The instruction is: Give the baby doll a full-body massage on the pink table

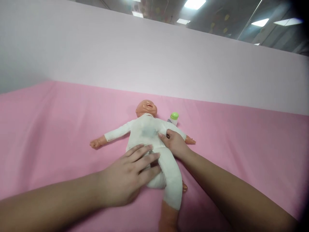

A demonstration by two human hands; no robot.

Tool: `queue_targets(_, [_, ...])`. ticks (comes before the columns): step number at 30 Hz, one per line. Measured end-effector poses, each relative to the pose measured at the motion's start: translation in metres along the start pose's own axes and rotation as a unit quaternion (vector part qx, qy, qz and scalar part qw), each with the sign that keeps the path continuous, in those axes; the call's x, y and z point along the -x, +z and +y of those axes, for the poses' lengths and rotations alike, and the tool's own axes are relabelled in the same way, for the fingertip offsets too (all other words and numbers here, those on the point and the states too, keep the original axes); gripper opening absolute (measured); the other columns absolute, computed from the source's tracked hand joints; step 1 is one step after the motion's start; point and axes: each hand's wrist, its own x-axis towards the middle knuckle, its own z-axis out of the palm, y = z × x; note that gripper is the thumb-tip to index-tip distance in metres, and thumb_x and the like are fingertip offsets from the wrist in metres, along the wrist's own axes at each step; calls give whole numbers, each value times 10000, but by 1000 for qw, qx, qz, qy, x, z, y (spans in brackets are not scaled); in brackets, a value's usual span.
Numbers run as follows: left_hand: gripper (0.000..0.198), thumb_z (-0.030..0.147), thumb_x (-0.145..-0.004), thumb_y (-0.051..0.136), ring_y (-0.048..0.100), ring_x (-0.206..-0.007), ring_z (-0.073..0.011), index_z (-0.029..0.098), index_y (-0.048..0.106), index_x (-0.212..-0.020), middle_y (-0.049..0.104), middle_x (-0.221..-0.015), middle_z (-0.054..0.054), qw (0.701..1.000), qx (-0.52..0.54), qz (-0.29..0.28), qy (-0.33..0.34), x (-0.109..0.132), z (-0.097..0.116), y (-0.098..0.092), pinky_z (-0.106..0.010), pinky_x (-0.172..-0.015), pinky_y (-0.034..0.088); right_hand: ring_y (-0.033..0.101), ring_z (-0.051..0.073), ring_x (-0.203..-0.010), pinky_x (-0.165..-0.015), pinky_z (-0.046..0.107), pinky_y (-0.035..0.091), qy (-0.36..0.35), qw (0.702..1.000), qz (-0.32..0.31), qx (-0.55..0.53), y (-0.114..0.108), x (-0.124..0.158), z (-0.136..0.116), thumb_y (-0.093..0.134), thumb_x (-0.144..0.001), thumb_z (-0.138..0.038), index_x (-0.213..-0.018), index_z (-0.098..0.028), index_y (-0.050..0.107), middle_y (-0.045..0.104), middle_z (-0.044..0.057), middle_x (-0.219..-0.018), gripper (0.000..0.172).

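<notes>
A baby doll [142, 129] with a white cloth body lies on its back, its head toward the wall and its arms spread. A grey patch marks its chest. My left hand [131, 172] lies over the doll's lower body with its fingers spread, partly covering one leg. At the doll's side below the arm, my right hand [175, 141] is closed on the body, thumb on top and fingers curled, with some fingertips hidden. One leg extends toward me past the picture's lower edge.
A small bottle with a green cap [174, 116] is behind the doll's arm. Pink cloth [55, 129] covers the surface beneath. A pale wall [145, 54] rises at the back, with glass above it reflecting ceiling lights.
</notes>
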Motion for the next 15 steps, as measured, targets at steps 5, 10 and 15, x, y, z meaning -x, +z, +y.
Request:
queue_targets(5, [472, 49, -723, 613, 397, -1461, -373, 212, 674, -1162, 546, -1472, -121, 993, 114, 33, 1, -5, -6, -8, -580, -1229, 345, 582, 191, -688, -646, 318, 422, 0, 1000, -2, 11, -1, 1, 0, 581, -939, -552, -752, -218, 551, 620, -3, -723, 384])
queue_targets(10, [237, 64, -786, 614, 510, -1403, -308, 222, 666, -955, 603, -1412, -81, 962, 274, 3, -12, -3, -15, -38, -508, -1196, 427, 569, 188, -677, -637, 315, 418, 5, 1000, -1, 10, -1, 1, 2, 589, -927, -552, -737, -222, 529, 603, -10, -710, 385])
queue_targets(15, [223, 40, -766, 654, 520, -1421, -312, 225, 673, -888, 643, -1415, -72, 948, 316, -34, 14, -3, -20, -49, -508, -1255, 345, 556, 184, -660, -627, 315, 412, 4, 1000, 1, 10, 0, 1, 3, 596, -922, -546, -734, -224, 525, 599, -10, -705, 380])
